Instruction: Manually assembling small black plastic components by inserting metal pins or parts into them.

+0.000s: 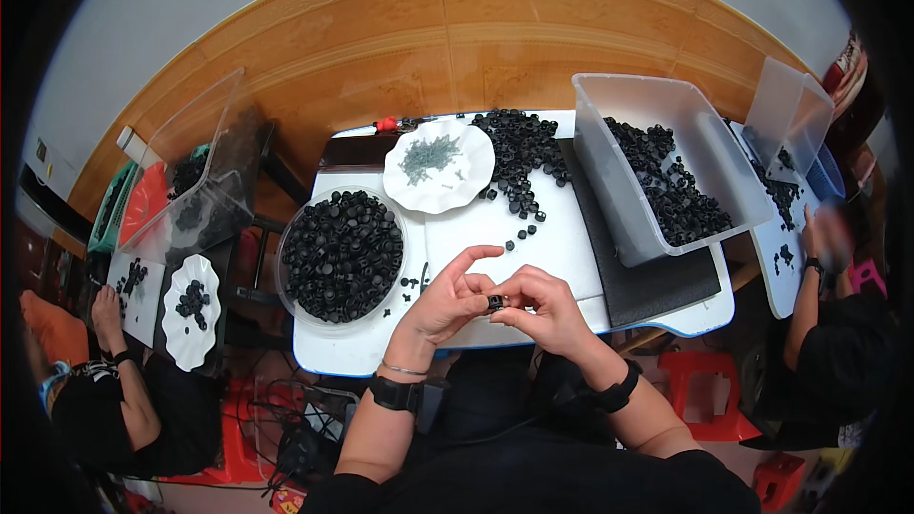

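Just over the front edge of the white table (476,247), both my hands meet on one small black plastic part (494,303). My left hand (440,301) pinches it between thumb and finger, index finger raised. From the other side, the thumb and fingertips of my right hand (541,309) are closed at the same part; whether they also hold a tiny piece is too small to tell. Left of my hands stands a round clear tub (405,271) full of black caps (341,243). Several tiny black pieces (409,283) lie between tub and left hand.
A white scalloped plate (405,192) holds small greyish pins. Loose black parts (519,148) are heaped behind. A translucent bin (628,228) of black parts stands on a dark mat (666,287) at right. Co-workers sit at left (124,400) and right (828,343), beside red stools (700,390).
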`<act>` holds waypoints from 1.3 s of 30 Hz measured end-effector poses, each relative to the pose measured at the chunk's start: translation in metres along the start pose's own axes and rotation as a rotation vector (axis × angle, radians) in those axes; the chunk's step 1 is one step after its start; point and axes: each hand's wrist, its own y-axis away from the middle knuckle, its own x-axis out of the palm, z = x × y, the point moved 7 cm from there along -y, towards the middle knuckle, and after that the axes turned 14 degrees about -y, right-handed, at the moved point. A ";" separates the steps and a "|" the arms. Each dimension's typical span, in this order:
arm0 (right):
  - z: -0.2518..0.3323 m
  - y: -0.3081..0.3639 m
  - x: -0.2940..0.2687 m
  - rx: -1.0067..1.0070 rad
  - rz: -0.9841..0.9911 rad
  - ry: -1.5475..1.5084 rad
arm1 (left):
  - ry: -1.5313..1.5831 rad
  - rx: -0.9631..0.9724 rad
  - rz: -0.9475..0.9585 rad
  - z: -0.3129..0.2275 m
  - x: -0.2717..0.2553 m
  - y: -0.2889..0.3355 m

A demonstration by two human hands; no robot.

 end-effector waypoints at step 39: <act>-0.079 -0.004 -0.068 0.046 -0.344 0.110 | -1.998 0.350 -1.050 -0.163 -0.119 0.070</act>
